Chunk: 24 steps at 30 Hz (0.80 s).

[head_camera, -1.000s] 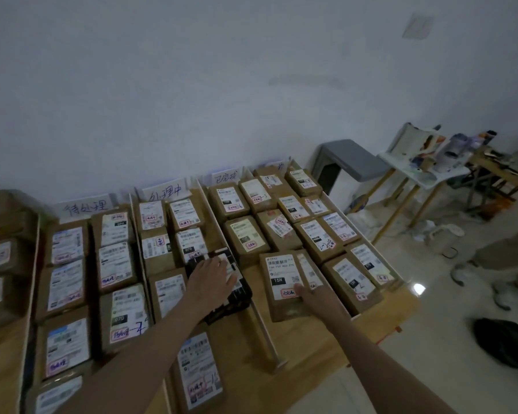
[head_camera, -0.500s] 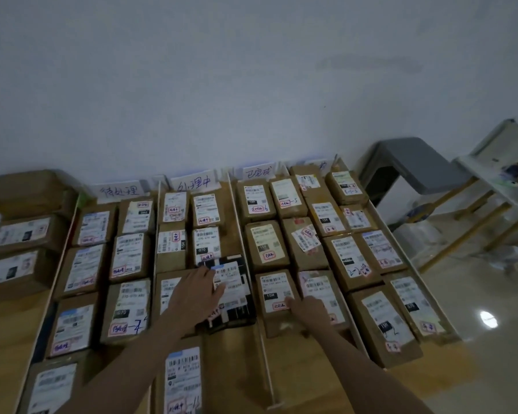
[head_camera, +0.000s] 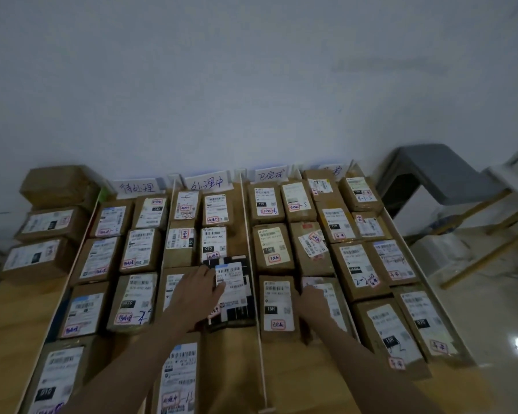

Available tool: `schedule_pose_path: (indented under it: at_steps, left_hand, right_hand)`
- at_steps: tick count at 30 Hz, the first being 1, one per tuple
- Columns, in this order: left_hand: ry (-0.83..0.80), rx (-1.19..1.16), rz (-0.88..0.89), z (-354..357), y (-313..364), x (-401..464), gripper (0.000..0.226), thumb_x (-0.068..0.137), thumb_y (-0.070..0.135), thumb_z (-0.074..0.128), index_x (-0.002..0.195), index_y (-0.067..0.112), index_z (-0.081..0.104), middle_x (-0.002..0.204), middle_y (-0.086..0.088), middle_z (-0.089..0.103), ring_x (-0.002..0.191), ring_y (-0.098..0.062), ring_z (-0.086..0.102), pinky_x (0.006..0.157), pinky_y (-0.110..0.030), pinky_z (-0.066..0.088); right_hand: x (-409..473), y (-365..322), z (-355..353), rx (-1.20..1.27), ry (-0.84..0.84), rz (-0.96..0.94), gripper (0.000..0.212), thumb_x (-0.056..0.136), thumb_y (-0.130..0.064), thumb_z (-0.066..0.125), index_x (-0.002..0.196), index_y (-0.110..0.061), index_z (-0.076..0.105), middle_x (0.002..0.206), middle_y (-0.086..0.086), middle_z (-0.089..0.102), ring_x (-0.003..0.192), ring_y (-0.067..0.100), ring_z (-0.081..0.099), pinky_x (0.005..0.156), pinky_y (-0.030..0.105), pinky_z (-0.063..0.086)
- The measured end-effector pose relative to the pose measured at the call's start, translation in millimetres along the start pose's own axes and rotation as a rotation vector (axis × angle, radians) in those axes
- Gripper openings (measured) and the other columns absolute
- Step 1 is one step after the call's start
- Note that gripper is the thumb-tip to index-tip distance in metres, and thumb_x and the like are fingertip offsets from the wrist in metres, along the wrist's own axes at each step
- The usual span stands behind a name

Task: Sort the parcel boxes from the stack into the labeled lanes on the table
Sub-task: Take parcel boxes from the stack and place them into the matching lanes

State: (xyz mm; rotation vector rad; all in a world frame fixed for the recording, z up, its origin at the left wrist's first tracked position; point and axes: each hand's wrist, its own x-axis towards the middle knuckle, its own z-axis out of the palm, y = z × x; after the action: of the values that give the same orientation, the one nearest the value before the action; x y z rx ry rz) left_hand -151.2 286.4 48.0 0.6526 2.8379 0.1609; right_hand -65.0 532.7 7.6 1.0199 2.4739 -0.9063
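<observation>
Brown parcel boxes [head_camera: 271, 249] bear white labels [head_camera: 277, 304]; one parcel [head_camera: 237, 294] is black-and-white patterned.

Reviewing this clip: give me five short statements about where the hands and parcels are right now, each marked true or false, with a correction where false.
1. The left hand rests on the black parcel. True.
2. The right hand is lifted clear above the boxes. False: it lies on a brown parcel in the third lane.
3. White divider rails separate the lanes. True.
4. The black parcel sits in the leftmost lane. False: it lies in the second lane, beneath the second lane sign.
5. Unsorted boxes stand at the left. True.
</observation>
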Motion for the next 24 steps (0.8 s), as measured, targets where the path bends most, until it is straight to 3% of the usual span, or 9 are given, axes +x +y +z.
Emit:
schedule_pose_path:
  at_steps: [2, 5, 9, 14, 19, 21, 24]
  left_hand:
    - [0.021, 0.000, -0.038, -12, 0, 1, 0.042, 0.101, 0.048, 0.036, 0.127, 0.019, 0.054, 0.125, 0.001, 0.057, 0.110, -0.014, 0.055, 0.094, -0.030, 0.045]
    - [0.071, 0.019, -0.097, -37, -7, -2, 0.041, 0.101, 0.047, 0.035, 0.123, 0.020, 0.055, 0.124, 0.001, 0.058, 0.115, -0.018, 0.056, 0.097, -0.034, 0.044]
    - [0.127, 0.078, -0.163, -67, -32, -23, 0.042, 0.101, 0.044, 0.035, 0.127, 0.016, 0.053, 0.127, -0.004, 0.056, 0.117, -0.023, 0.054, 0.100, -0.037, 0.043]
    - [0.191, 0.054, -0.349, -88, -77, -80, 0.052, 0.101, 0.050, 0.032, 0.140, 0.018, 0.046, 0.144, -0.004, 0.047, 0.132, -0.024, 0.045, 0.110, -0.039, 0.037]
    - [0.212, 0.068, -0.476, -105, -131, -147, 0.059, 0.094, 0.047, 0.013, 0.130, 0.022, 0.053, 0.132, -0.003, 0.054, 0.122, -0.024, 0.048, 0.100, -0.039, 0.043]
    - [0.261, 0.038, -0.529, -111, -151, -172, 0.045, 0.100, 0.047, 0.027, 0.123, 0.021, 0.055, 0.127, -0.003, 0.058, 0.119, -0.024, 0.052, 0.100, -0.038, 0.041]
    - [0.310, 0.025, -0.534, -116, -181, -205, 0.041, 0.100, 0.049, 0.037, 0.125, 0.022, 0.056, 0.130, -0.002, 0.059, 0.122, -0.022, 0.052, 0.103, -0.037, 0.040]
  right_hand:
    - [-4, -13, -20, 0.020, 0.035, -0.090, 0.026, 0.098, -0.036, 0.051, 0.100, -0.011, 0.060, 0.090, 0.002, 0.064, 0.086, 0.018, 0.063, 0.083, 0.039, 0.057]
    - [-9, -41, -50, -0.122, 0.140, -0.293, 0.038, 0.101, -0.039, 0.043, 0.120, -0.009, 0.055, 0.117, 0.009, 0.059, 0.111, 0.025, 0.056, 0.095, 0.041, 0.049]
    - [-20, -91, -67, -0.198, 0.260, -0.529, 0.042, 0.101, -0.041, 0.041, 0.129, -0.012, 0.052, 0.130, 0.009, 0.056, 0.121, 0.026, 0.050, 0.100, 0.041, 0.044]
    - [-54, -153, -45, -0.258, 0.243, -0.739, 0.044, 0.102, -0.042, 0.038, 0.133, -0.012, 0.048, 0.137, 0.009, 0.049, 0.127, 0.028, 0.045, 0.100, 0.042, 0.043]
    - [-100, -199, 0, -0.260, 0.172, -0.873, 0.048, 0.102, -0.042, 0.039, 0.140, -0.013, 0.045, 0.143, 0.007, 0.044, 0.131, 0.026, 0.041, 0.105, 0.042, 0.042]
    - [-120, -215, 16, -0.271, 0.159, -0.903, 0.050, 0.102, -0.042, 0.038, 0.142, -0.012, 0.042, 0.145, 0.008, 0.041, 0.134, 0.026, 0.039, 0.108, 0.043, 0.040]
    - [-150, -238, 43, -0.296, 0.178, -0.950, 0.049, 0.101, -0.041, 0.039, 0.140, -0.012, 0.044, 0.143, 0.009, 0.043, 0.133, 0.027, 0.039, 0.107, 0.042, 0.041]
